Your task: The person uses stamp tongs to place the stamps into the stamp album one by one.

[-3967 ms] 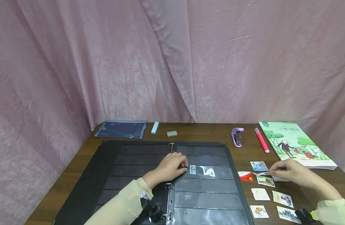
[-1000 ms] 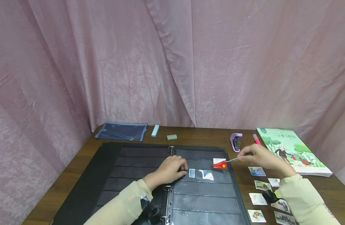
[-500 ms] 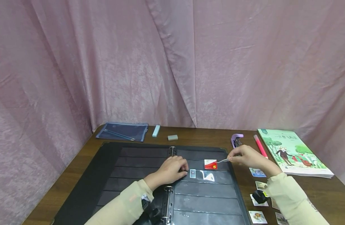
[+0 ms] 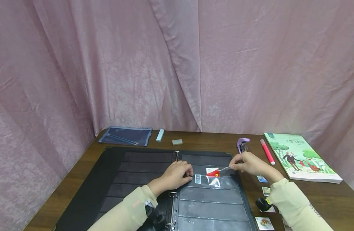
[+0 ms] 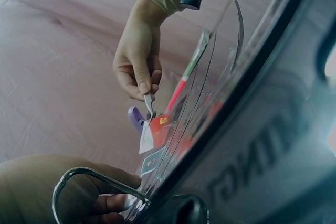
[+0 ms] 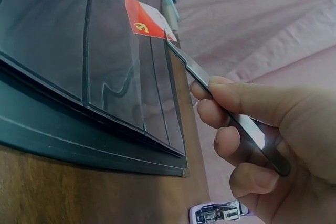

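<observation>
My right hand pinches metal tweezers between thumb and fingers. At their tips is a red and white stamp with a yellow hammer-and-sickle emblem, held over the right page of an open black stamp album. In the head view the stamp's lower edge meets the top of the third clear strip; whether it is tucked in, I cannot tell. A small pale blue stamp sits in that strip. My left hand rests loosely curled on the album beside the metal rings.
More stamps lie right of the album, partly hidden by my right sleeve. Behind are a purple stapler-like tool, a pink marker and a green book. Two small blocks and a blue mesh pouch stand further left.
My right hand has picked up the red stamp with the tweezers from the table and carried it left onto the album page, lately lower toward the third strip. The left hand stays put.
</observation>
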A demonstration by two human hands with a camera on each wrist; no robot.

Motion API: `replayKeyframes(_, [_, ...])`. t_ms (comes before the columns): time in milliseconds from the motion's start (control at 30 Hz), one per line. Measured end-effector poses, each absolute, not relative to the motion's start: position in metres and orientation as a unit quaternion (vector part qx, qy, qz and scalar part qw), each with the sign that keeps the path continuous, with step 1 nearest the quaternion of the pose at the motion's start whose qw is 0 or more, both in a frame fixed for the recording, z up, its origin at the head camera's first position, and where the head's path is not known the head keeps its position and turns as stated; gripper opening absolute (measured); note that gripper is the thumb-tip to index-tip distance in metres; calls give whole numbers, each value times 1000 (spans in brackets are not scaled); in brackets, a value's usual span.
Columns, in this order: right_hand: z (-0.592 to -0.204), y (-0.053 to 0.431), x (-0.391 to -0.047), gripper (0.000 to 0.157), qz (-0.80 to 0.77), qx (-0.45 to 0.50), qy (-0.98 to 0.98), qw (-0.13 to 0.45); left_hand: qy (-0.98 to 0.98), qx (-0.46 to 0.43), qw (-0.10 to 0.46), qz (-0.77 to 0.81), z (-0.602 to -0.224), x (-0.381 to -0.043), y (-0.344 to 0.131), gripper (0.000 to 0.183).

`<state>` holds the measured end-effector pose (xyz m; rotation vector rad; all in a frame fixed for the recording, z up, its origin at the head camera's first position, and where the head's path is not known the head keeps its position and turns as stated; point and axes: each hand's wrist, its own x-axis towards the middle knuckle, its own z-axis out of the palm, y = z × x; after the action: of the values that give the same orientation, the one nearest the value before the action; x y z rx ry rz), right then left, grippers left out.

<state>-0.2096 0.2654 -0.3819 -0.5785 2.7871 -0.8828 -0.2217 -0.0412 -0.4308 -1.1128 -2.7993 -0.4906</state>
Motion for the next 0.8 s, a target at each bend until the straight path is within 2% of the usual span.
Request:
replayKeyframes(400, [-382,263,-206,11,-294,-213,927,94,-915,-364,47,-166,-431,-222,-41,9])
replayKeyframes(800, [-380,263,-207,10,-301,-229,916,132,-913,-368,48,-170,-432,-222,-42,9])
